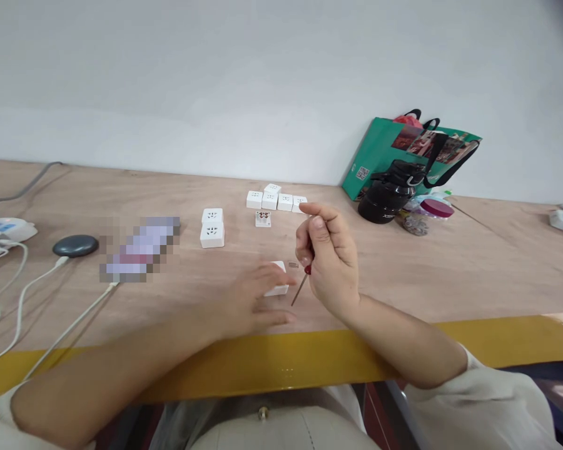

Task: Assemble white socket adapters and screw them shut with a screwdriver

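Observation:
My left hand (pixel 253 300) rests on the wooden table (pixel 473 269) and grips a white socket cube (pixel 278 286) near the front edge. My right hand (pixel 328 259) hovers just right of it, closed around a small screwdriver (pixel 301 286) with a red handle, its thin shaft pointing down and left toward the cube. A tiny dark part (pixel 293 265) lies on the table between the hands. Two stacked-looking white socket cubes (pixel 212 228) stand farther back. A row of several more white cubes (pixel 276 200) sits behind, with an opened one (pixel 263 219) showing metal inside.
A green paper bag (pixel 380 156) leans on the wall at the back right, with a black bottle (pixel 387 194) and small jars (pixel 431 209) by it. At left lie a dark round pad (pixel 75 245), white cables (pixel 23 300) and a blurred flat object (pixel 138 249). The table's front edge is yellow (pixel 497 340).

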`<state>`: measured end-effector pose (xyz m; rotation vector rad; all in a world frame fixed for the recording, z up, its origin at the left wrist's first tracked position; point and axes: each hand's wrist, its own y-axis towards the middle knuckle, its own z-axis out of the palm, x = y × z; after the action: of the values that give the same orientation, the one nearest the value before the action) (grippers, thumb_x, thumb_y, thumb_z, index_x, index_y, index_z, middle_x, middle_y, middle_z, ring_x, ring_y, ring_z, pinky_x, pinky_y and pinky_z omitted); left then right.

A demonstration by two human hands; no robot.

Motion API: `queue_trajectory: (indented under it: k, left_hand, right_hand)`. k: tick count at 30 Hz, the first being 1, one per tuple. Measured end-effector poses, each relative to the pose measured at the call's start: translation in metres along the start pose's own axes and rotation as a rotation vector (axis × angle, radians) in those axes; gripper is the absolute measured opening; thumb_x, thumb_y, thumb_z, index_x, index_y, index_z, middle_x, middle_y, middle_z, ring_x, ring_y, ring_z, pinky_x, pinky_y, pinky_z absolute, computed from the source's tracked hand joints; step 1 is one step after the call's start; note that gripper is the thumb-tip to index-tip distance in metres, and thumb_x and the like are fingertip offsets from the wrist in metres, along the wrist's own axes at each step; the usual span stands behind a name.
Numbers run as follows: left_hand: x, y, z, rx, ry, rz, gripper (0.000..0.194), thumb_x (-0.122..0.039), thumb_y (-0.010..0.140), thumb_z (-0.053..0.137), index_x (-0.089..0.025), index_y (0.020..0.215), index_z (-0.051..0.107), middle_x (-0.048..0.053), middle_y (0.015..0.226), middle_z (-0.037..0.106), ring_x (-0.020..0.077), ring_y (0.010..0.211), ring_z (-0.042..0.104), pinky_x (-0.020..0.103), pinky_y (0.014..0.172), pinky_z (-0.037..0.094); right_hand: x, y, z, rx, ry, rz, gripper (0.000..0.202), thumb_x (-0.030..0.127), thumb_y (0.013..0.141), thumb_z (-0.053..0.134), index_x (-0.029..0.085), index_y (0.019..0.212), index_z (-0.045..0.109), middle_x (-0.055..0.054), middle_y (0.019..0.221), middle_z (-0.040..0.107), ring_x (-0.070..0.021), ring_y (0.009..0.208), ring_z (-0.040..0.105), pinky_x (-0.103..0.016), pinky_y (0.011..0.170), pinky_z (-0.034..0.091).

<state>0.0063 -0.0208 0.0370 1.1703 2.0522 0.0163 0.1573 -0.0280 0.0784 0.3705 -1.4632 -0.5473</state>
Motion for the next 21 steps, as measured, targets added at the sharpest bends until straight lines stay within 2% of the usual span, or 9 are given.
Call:
queue_trajectory:
  k: [3, 6, 8, 10, 13, 16, 18, 21]
  left_hand:
    - [-0.018, -0.002, 0.006, 0.076, -0.137, -0.086, 0.018, -0.034, 0.088, 0.05, -0.022, 0.097, 0.059, 0.002, 0.097, 0.063, 0.0183, 0.096, 0.056, 0.032, 0.09, 0.042]
    - [-0.021, -0.001, 0.003, -0.001, -0.241, -0.215, 0.025, -0.032, 0.091, 0.039, -0.02, 0.086, 0.061, 0.001, 0.081, 0.064, 0.0159, 0.079, 0.06, 0.03, 0.077, 0.047]
    - [-0.017, -0.001, -0.002, -0.068, -0.269, -0.26, 0.027, -0.036, 0.09, 0.038, -0.02, 0.087, 0.061, 0.0, 0.075, 0.063, 0.0155, 0.073, 0.059, 0.03, 0.073, 0.047]
    - [-0.013, 0.0, -0.007, -0.121, -0.257, -0.29, 0.028, -0.037, 0.089, 0.038, -0.02, 0.089, 0.061, -0.001, 0.073, 0.062, 0.0151, 0.07, 0.058, 0.029, 0.072, 0.047]
    - [-0.01, 0.0, -0.012, -0.159, -0.226, -0.319, 0.028, -0.038, 0.088, 0.039, -0.02, 0.085, 0.061, -0.001, 0.074, 0.061, 0.015, 0.073, 0.057, 0.028, 0.071, 0.046]
    - [-0.011, 0.0, -0.013, -0.189, -0.245, -0.343, 0.029, -0.038, 0.088, 0.039, -0.02, 0.083, 0.062, -0.001, 0.074, 0.061, 0.0158, 0.075, 0.058, 0.028, 0.07, 0.046]
    - [-0.01, -0.001, -0.013, -0.192, -0.259, -0.353, 0.03, -0.038, 0.089, 0.039, -0.02, 0.083, 0.062, -0.001, 0.074, 0.062, 0.0164, 0.077, 0.059, 0.028, 0.072, 0.047]
    - [-0.002, 0.0, -0.011, -0.201, -0.243, -0.326, 0.029, -0.042, 0.088, 0.04, -0.021, 0.093, 0.06, 0.002, 0.093, 0.064, 0.0193, 0.091, 0.059, 0.032, 0.082, 0.046]
  right_hand:
    - [0.003, -0.008, 0.007, 0.038, 0.026, 0.073, 0.022, 0.04, 0.092, 0.036, 0.026, 0.102, 0.048, 0.004, 0.064, 0.041, -0.008, 0.051, 0.042, -0.021, 0.044, 0.038]
    - [0.007, -0.006, 0.002, 0.15, -0.056, 0.068, 0.027, 0.042, 0.092, 0.034, 0.024, 0.106, 0.049, 0.0, 0.072, 0.05, -0.0105, 0.064, 0.051, -0.023, 0.053, 0.044]
    - [0.009, -0.001, -0.004, 0.263, -0.105, 0.053, 0.029, 0.041, 0.092, 0.033, 0.023, 0.108, 0.05, -0.002, 0.084, 0.055, -0.0123, 0.075, 0.054, -0.026, 0.062, 0.048]
    - [0.01, 0.005, -0.01, 0.361, -0.118, 0.047, 0.03, 0.039, 0.092, 0.035, 0.023, 0.114, 0.048, -0.004, 0.094, 0.058, -0.0122, 0.077, 0.056, -0.029, 0.068, 0.05]
    - [0.01, 0.011, -0.015, 0.392, -0.094, 0.027, 0.031, 0.035, 0.092, 0.038, 0.023, 0.12, 0.041, -0.005, 0.1, 0.06, -0.012, 0.078, 0.058, -0.031, 0.072, 0.051]
    - [0.011, 0.011, -0.016, 0.385, -0.126, -0.026, 0.026, 0.033, 0.091, 0.042, 0.023, 0.115, 0.046, -0.006, 0.104, 0.059, -0.0138, 0.088, 0.059, -0.032, 0.077, 0.051]
    - [0.013, 0.011, -0.017, 0.429, -0.202, -0.074, 0.026, 0.031, 0.09, 0.044, 0.023, 0.115, 0.048, -0.006, 0.105, 0.058, -0.0139, 0.089, 0.059, -0.031, 0.078, 0.051]
    - [0.015, 0.016, -0.024, 0.468, -0.307, -0.116, 0.028, 0.03, 0.09, 0.044, 0.023, 0.117, 0.048, -0.004, 0.099, 0.06, -0.0131, 0.082, 0.061, -0.031, 0.076, 0.052]
